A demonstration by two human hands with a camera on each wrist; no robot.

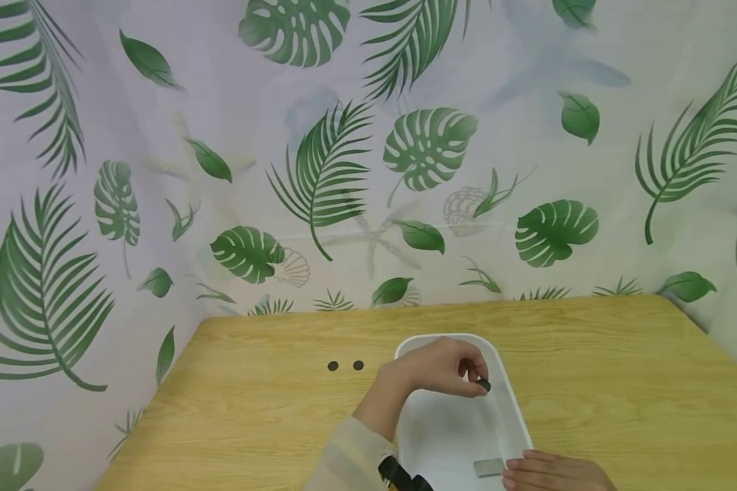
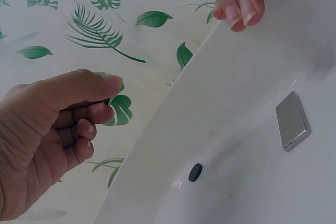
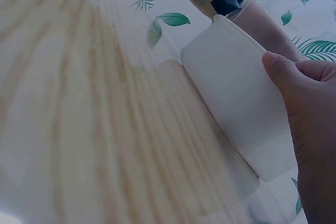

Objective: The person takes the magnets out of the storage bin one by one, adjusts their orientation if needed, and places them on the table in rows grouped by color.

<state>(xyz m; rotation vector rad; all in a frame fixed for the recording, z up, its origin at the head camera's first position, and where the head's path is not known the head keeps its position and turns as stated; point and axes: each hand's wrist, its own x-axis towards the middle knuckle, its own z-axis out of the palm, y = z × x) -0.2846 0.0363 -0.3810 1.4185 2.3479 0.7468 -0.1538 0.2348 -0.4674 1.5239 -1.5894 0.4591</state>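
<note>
Gripping hands: left [image 1: 447, 368] pinches 1 round black disc [image 1: 484, 386], right [image 1: 555, 472] clasps smooth white tray [image 1: 445, 426].

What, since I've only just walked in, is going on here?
A person is working at a white tray. The left hand is over it, thumb and finger close together; I can't tell whether they pinch anything. The right hand grips the tray's edge. In the left wrist view, a small black disc shows inside the tray, apart from the hands; a flat grey block lies inside too. Two more black discs lie outside, on the wooden table.
</note>
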